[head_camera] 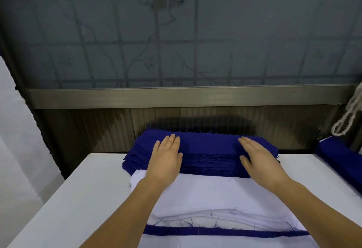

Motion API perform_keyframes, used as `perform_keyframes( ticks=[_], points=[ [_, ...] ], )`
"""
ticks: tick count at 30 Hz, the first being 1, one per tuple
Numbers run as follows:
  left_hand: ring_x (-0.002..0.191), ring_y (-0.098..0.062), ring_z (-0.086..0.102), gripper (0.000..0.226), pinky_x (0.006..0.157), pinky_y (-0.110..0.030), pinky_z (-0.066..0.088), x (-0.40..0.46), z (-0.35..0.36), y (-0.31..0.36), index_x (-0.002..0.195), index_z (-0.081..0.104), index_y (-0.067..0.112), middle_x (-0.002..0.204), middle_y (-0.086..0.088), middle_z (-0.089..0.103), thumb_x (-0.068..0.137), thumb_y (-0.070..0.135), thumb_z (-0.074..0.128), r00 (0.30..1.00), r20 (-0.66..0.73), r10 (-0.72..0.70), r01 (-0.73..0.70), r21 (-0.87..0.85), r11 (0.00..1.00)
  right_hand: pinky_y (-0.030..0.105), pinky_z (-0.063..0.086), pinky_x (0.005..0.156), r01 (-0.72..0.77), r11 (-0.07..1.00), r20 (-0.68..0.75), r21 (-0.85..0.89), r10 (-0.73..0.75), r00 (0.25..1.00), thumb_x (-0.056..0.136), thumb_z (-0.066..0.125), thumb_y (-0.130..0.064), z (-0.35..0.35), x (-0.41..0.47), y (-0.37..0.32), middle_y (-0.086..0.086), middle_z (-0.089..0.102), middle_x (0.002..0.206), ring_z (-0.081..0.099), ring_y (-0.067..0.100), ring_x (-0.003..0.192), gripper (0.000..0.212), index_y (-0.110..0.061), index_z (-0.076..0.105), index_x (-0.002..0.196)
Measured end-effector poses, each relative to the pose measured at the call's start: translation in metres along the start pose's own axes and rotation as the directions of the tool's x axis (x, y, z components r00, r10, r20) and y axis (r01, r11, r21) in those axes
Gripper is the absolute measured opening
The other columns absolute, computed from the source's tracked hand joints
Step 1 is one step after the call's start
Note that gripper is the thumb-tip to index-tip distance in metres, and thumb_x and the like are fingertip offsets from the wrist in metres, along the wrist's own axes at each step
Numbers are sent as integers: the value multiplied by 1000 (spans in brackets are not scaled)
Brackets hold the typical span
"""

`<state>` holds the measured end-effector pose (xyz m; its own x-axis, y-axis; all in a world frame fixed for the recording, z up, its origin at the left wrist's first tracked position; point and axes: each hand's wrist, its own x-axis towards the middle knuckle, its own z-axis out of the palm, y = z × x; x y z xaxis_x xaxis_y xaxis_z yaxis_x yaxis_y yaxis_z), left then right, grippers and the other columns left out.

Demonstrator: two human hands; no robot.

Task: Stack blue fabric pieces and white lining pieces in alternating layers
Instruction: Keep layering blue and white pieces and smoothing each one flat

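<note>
A thick pile of blue fabric pieces (207, 149) lies at the far edge of the white table (78, 198). My left hand (166, 157) rests flat on its left part, fingers straight. My right hand (258, 159) lies flat on its right part, fingers straight too. In front of the pile sits a stack with a white lining piece (211, 194) on top. A blue layer (225, 233) shows as a narrow band at the stack's near edge, between white layers.
More blue fabric (340, 155) lies at the table's right edge. A loop of pale cord (348, 114) hangs at the far right. A dark ribbed panel and a frosted window stand right behind the table.
</note>
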<state>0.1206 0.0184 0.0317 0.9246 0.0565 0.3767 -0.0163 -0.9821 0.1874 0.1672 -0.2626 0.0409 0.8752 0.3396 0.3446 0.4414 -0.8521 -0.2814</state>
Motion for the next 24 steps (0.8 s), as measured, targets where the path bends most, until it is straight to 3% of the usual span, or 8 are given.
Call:
perform_keyframes(
  ticks=[5,8,10,12,13,16,20,24],
  points=[
    [144,-12,18,48,119,-33,6,4,14,-10,150,25,23,157,5,24,103,34,28,999,17,33,-34,62,998,25,20,115,36,988,7,-152,-35,999,103,41,-32,13,6,9,-6,36,154,34,12,140,48,-22,34,149],
    [128,-16,47,36,111,-30,28,1,11,-7,134,53,19,139,1,52,100,27,44,991,-99,94,-87,76,993,32,40,105,87,971,-58,-225,-102,993,97,58,-20,11,4,5,1,57,137,56,20,124,37,-15,58,134],
    [93,-17,67,16,87,-29,52,-2,5,-1,103,73,15,103,-1,72,88,17,67,979,-166,116,-102,87,991,38,56,81,119,966,-146,-230,-155,977,79,78,-7,8,3,3,8,73,108,71,27,95,28,-8,74,107],
    [66,-16,67,10,61,-28,57,-6,0,3,75,76,16,74,0,72,70,9,81,971,-207,122,-99,116,988,36,58,65,128,955,-190,-267,-182,965,69,85,-3,6,1,0,6,76,90,72,26,77,24,-9,78,91],
    [62,-17,66,12,56,-29,56,-7,-1,5,72,76,16,70,1,71,68,7,83,974,-205,100,-79,108,991,34,56,62,111,958,-192,-264,-164,967,69,84,-4,5,1,-1,3,75,86,70,24,74,22,-11,78,90],
    [67,-18,63,15,59,-32,54,-11,-4,4,84,77,17,78,2,72,74,6,76,975,-216,52,-40,60,997,26,50,63,21,983,-176,-181,-54,983,75,78,-9,3,2,0,-3,70,90,63,16,78,21,-18,73,93],
    [92,-17,61,25,82,-28,47,-14,-7,0,112,71,20,107,4,70,91,13,59,980,-189,67,-66,13,998,20,47,75,48,997,-134,-61,-56,989,85,70,-13,3,1,7,-8,65,104,57,10,92,21,-22,69,104],
    [77,-20,67,20,69,-31,54,-23,-21,4,93,77,14,91,0,73,76,3,76,966,-236,104,-113,-25,993,22,47,80,131,991,-136,-32,-135,982,90,65,-11,-11,-15,6,-6,69,102,61,13,93,18,-17,72,104]
  ],
)
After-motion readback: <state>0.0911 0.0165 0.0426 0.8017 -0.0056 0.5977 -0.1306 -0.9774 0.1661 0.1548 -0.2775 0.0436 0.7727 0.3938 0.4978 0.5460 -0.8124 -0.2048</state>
